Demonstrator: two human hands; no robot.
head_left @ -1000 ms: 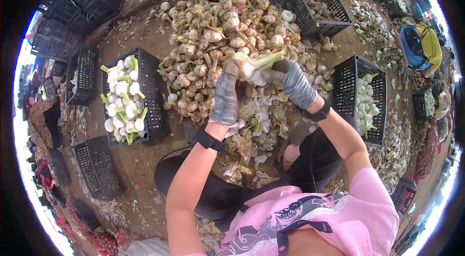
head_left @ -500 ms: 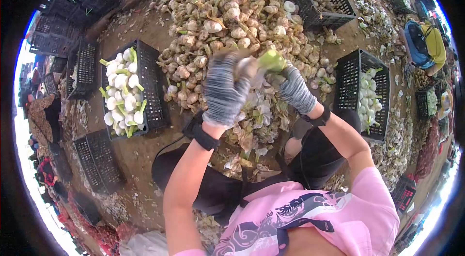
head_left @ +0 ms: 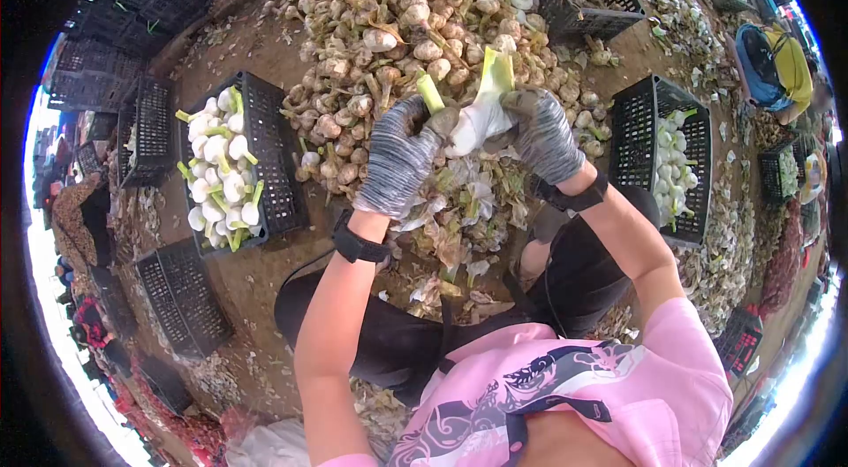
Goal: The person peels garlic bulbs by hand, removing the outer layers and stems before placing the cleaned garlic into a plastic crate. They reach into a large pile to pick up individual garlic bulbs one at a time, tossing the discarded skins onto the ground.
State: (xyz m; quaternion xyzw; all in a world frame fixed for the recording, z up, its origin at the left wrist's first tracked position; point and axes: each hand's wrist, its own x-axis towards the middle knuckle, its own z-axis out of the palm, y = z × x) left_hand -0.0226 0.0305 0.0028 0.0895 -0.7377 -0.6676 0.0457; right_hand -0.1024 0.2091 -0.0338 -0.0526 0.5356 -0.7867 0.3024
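Observation:
My left hand (head_left: 397,153), in a grey striped glove with dark fingertips, is closed around a garlic bulb, mostly hidden by the fingers. Its cut green stem (head_left: 430,92) sticks up above the thumb. My right hand (head_left: 543,136), gloved alike, pinches a loose strip of garlic skin (head_left: 488,105), white below and green at the top. The strip's white lower end reaches across to my left fingertips. Beyond both hands lies a heap of unpeeled garlic (head_left: 415,16). Below them is a pile of shed skins (head_left: 468,211).
A black crate (head_left: 274,158) of peeled garlic stands at left, another crate (head_left: 636,136) of it at right. Behind the heap are more black crates (head_left: 587,21). An overturned-looking crate (head_left: 184,299) lies at lower left. A person in yellow (head_left: 791,69) is at far right.
The hands, blurred before, now show clearly. The white and green skin now stands spread between them, and a green stem shows above my left hand.

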